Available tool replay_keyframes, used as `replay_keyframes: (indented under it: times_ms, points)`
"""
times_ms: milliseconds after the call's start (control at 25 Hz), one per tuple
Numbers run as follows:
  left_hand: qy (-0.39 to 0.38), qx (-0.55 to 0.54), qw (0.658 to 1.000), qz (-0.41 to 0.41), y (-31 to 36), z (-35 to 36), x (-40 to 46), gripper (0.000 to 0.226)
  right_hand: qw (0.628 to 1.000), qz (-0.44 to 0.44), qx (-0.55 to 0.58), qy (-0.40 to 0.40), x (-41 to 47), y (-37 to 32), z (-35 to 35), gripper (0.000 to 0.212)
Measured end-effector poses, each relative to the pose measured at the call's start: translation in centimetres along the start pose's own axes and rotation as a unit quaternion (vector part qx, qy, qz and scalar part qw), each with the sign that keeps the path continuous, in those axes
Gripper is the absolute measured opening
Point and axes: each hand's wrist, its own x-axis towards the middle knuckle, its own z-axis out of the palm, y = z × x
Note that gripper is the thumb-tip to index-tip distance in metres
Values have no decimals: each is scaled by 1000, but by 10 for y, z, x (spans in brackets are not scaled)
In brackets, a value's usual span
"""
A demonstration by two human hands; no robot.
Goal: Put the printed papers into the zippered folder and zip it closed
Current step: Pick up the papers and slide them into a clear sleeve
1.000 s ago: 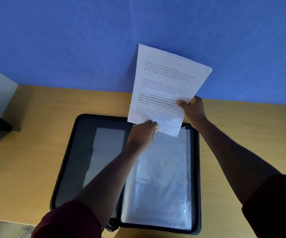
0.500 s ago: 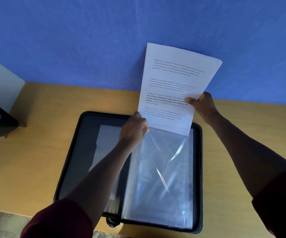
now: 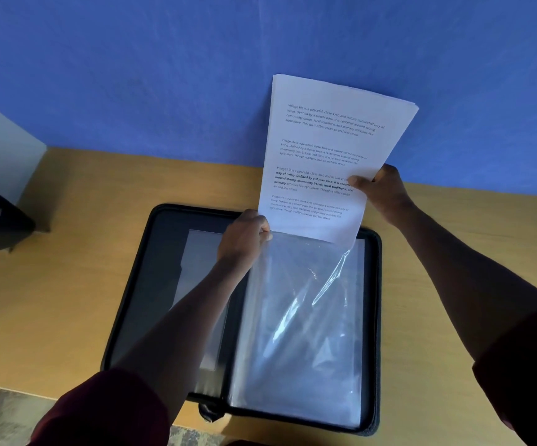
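- While the zippered folder (image 3: 138, 284) lies spread open and flat on the wooden table (image 3: 51, 300), the printed papers (image 3: 328, 162) stand nearly upright above its far edge, their top leaning toward the blue wall (image 3: 164, 75).
- The right hand (image 3: 381, 193) pinches the sheaf at its right edge, above the folder's far right corner: the thumb lies across the printed face and the other fingers are hidden behind the sheets.
- The bottom edge of the papers meets the mouth of a clear plastic sleeve (image 3: 302, 333), which fills the folder's right half; whether the sheets have gone inside the sleeve cannot be told.
- The left hand (image 3: 244, 241) is closed on the sleeve's top left corner, near the folder's spine, with its fingertips just beside the lower left corner of the papers.
- The sleeve's front film is lifted and creased, with a bright diagonal glint running down from the papers' lower right corner.
- The folder's left half shows a dark inner panel with a pale rectangular pocket (image 3: 202, 284).
- A black object (image 3: 0, 220) rests well to the left of the folder, at the table's far left corner.
- Dark red sleeves cover both upper forearms at the near side of the folder.
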Motion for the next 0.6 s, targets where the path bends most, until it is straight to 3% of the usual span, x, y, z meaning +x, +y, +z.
replay_keyframes:
  times_ms: [320, 600]
  points:
    - [27, -8, 1000, -4, -1, 1, -4, 12, 998, -9, -56, -7, 10, -5, 3, 32]
    - [-25, 14, 999, 13, -6, -14, 1, 6, 995, -4, -97, -13, 16, -10, 2, 34]
